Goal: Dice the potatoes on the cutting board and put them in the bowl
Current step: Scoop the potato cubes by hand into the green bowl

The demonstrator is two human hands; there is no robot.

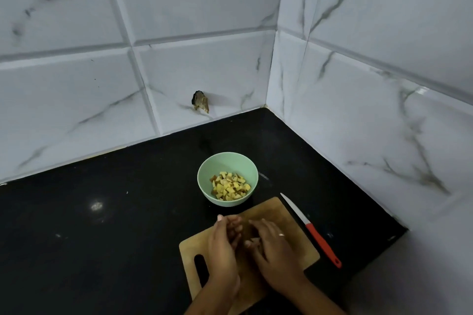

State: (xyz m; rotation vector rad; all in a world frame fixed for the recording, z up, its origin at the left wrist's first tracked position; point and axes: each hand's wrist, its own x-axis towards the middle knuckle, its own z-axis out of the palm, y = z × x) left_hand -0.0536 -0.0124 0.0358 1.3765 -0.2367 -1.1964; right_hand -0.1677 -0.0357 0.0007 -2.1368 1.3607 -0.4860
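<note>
A wooden cutting board [286,215] with a handle slot lies on the black counter. Both hands are on its middle, close together. My left hand [225,245] stands on its edge with the fingers nearly straight. My right hand [271,245] lies palm down facing it, fingers lightly curved. Between them a few diced potato pieces [254,239] barely show; most are hidden by the hands. Just beyond the board stands a mint-green bowl [204,181], which holds several yellow potato dice [230,185] with bits of skin.
A knife [311,230] with a white blade and red handle lies along the board's right edge, tip pointing away. Tiled walls meet in a corner behind the bowl and close off the right side. A dark hole [199,101] is in the back wall.
</note>
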